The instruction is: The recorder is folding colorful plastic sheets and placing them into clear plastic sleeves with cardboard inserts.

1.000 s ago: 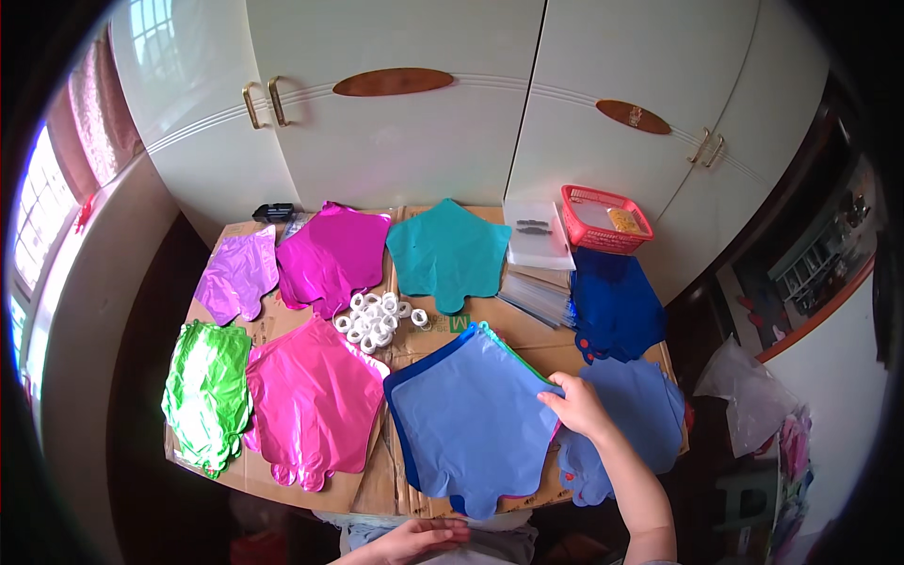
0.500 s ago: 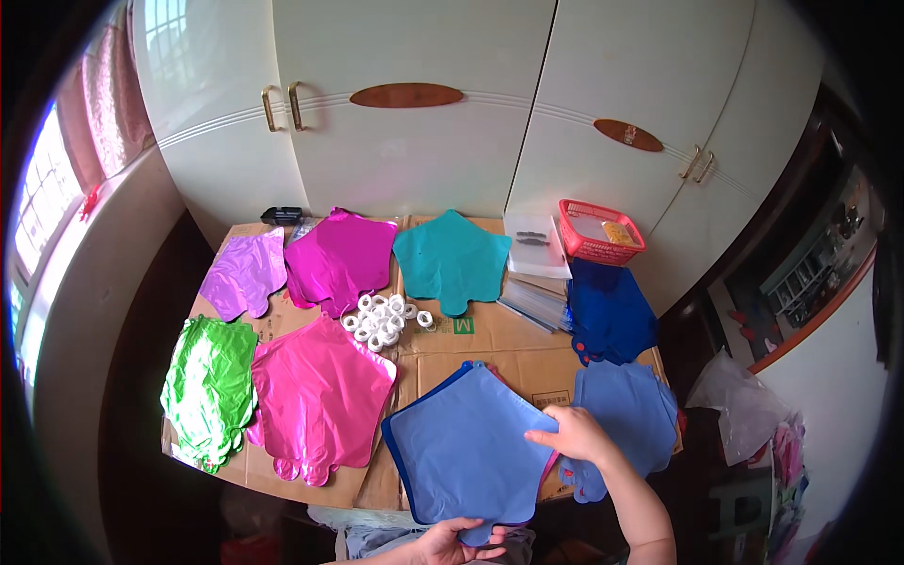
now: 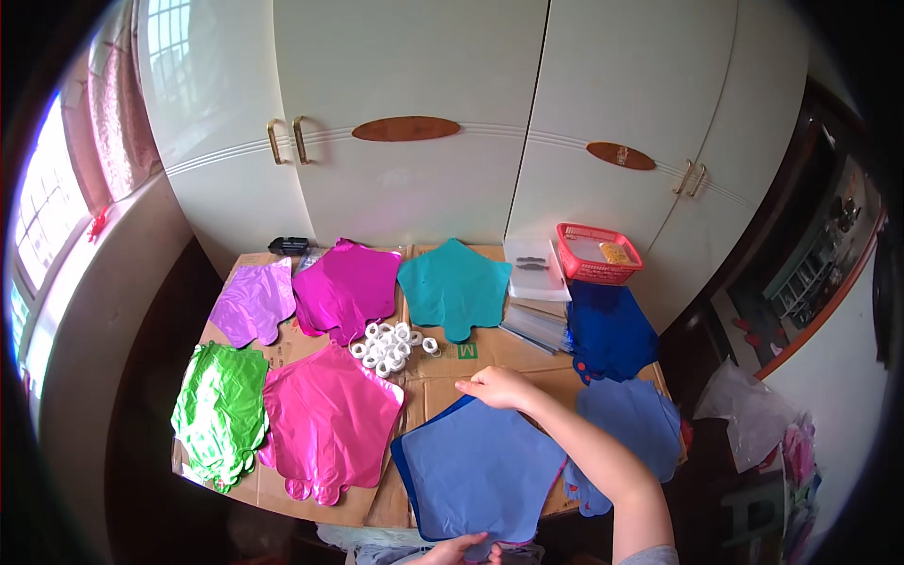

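A stack of flat star-shaped foil balloons [image 3: 485, 466] lies at the table's near edge, light blue on top, with dark blue and pink edges showing beneath. My right hand [image 3: 499, 387] is closed over the top point of the stack, hiding that tip. At the bottom tail, my left hand [image 3: 461, 548] pinches the stack, thumb on top. To the right is a pile of light blue balloons [image 3: 636, 428], partly covered by my right forearm. Beyond it lie dark blue balloons [image 3: 614, 330].
Pink [image 3: 330, 424], green [image 3: 221, 410], lilac [image 3: 252, 299], magenta [image 3: 347, 287] and teal balloons [image 3: 454, 287] cover the cardboard [image 3: 377, 499]. White ribbon rolls [image 3: 384, 348] sit mid-table. At the back right are a red basket [image 3: 601, 268], a clear box [image 3: 535, 282] and clear sheets [image 3: 539, 325].
My right hand has moved from the stack's right point to its top point. The left hand stays at the bottom tail. The view has tilted up slightly.
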Demonstrator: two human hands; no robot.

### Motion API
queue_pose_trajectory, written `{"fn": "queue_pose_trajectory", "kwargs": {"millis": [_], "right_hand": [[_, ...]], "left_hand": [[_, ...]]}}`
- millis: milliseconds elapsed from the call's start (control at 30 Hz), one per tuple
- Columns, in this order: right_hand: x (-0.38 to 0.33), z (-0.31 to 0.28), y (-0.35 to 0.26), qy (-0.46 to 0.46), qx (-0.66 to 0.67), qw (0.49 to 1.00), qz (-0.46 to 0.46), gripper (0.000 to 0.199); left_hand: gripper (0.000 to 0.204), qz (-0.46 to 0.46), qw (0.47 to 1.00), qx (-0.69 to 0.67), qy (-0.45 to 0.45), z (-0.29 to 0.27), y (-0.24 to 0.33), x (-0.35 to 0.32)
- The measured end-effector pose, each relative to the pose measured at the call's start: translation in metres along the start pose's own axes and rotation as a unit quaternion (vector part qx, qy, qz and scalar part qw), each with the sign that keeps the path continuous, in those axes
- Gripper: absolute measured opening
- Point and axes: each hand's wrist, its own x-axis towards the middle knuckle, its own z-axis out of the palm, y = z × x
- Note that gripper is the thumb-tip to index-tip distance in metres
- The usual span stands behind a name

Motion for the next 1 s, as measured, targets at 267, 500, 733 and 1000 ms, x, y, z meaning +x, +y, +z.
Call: {"fn": "queue_pose_trajectory", "kwargs": {"millis": [267, 500, 733, 1000], "right_hand": [[0.012, -0.001, 0.011, 0.053, -0.094, 0.994, 0.010, 0.025], [0.006, -0.015, 0.010, 0.042, -0.050, 0.998, 0.026, 0.029], [0.008, -0.012, 0.021, 0.016, -0.006, 1.000, 0.022, 0.028], [0.007, -0.009, 0.028, 0.017, 0.041, 0.999, -0.002, 0.033]], "left_hand": [[0.050, -0.026, 0.998, 0.008, -0.062, -0.005, 0.012, -0.006], [0.060, -0.001, 0.999, 0.007, -0.051, -0.007, 0.012, -0.005], [0.070, 0.015, 0.993, 0.025, -0.117, -0.015, 0.012, -0.002], [0.066, 0.003, 0.995, -0.006, -0.101, 0.003, 0.015, -0.013]]}}
